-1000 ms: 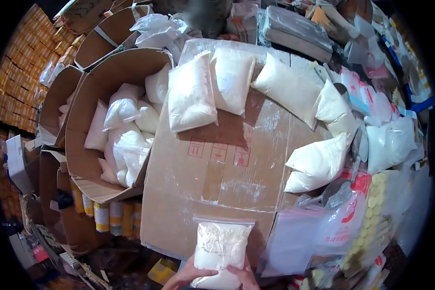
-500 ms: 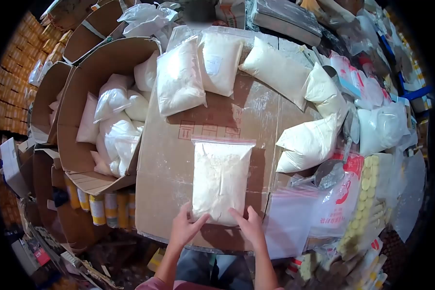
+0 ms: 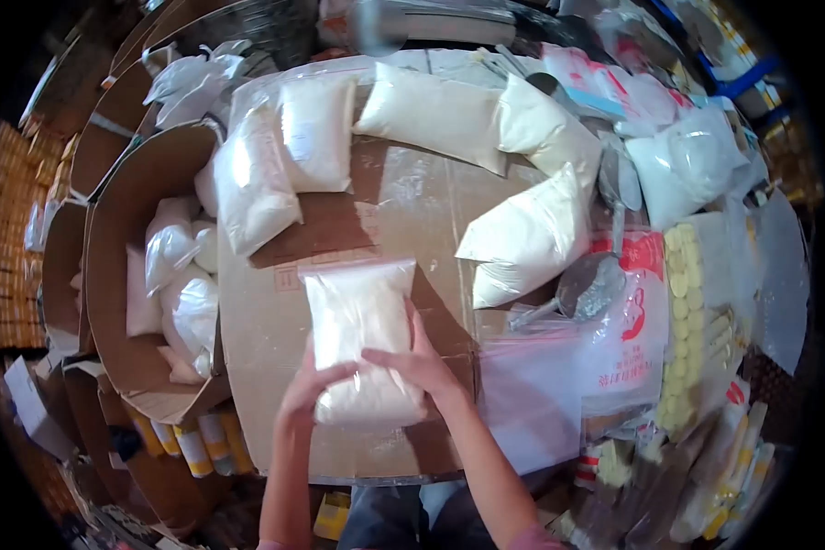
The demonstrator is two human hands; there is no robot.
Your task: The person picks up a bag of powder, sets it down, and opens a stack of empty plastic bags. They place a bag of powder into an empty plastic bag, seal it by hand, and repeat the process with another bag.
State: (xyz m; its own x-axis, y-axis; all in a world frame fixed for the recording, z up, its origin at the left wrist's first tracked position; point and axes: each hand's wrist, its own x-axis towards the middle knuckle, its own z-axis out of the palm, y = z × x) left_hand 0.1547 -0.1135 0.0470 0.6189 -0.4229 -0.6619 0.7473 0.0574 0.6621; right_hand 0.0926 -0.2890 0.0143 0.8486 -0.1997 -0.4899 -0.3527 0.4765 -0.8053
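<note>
Left grip (image 3: 311, 387) and right grip (image 3: 419, 363) are clasping the pillow-shaped clear-plastic bag of off-white powder (image 3: 350, 316); uneven squeezing could be bursting its pinkish top strip (image 3: 362, 266)

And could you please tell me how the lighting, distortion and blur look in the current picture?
Head view: wide-angle distortion, with black corners; head view: a dark shadow on the cardboard, right of the held bag; head view: glare on the clear plastic bag; head view: a grey patch at the top, too blurred to identify.
</note>
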